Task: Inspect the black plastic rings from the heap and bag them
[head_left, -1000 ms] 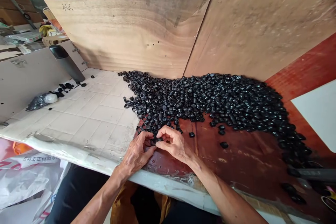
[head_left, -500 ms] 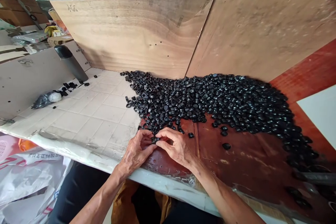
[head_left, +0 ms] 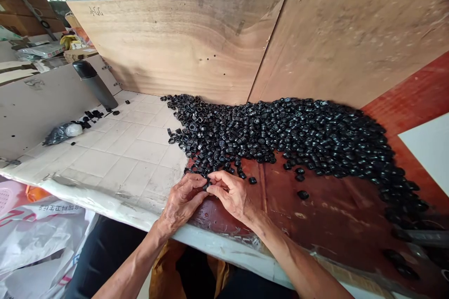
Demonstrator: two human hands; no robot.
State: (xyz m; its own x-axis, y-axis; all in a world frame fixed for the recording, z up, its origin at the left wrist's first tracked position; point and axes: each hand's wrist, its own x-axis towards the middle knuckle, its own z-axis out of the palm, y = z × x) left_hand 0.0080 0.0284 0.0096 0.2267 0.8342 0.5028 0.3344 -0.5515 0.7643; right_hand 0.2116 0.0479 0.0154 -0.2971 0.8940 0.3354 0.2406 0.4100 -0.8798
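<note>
My left hand (head_left: 184, 197) and my right hand (head_left: 229, 192) meet low over the reddish-brown tabletop, fingertips almost touching. Between them both hands pinch a small black plastic part (head_left: 206, 186), mostly covered by the fingers. Just beyond my fingers begins a big heap of small black round plastic parts (head_left: 298, 131), some ring-shaped and some cap-like. A loose black part (head_left: 252, 180) lies to the right of my right hand, and another black part (head_left: 302, 195) sits farther right.
A wooden board (head_left: 175, 42) stands behind the heap. On the pale tiled surface (head_left: 119, 149) at left are a dark grey bottle (head_left: 94, 85) and a black plastic bag (head_left: 58, 134). White plastic bags (head_left: 38, 238) hang at lower left, by the table's pale front edge (head_left: 140, 212).
The fingers of both hands have closed in tighter around the small black part, so less of it shows. The loose part beside my right hand lies slightly farther left.
</note>
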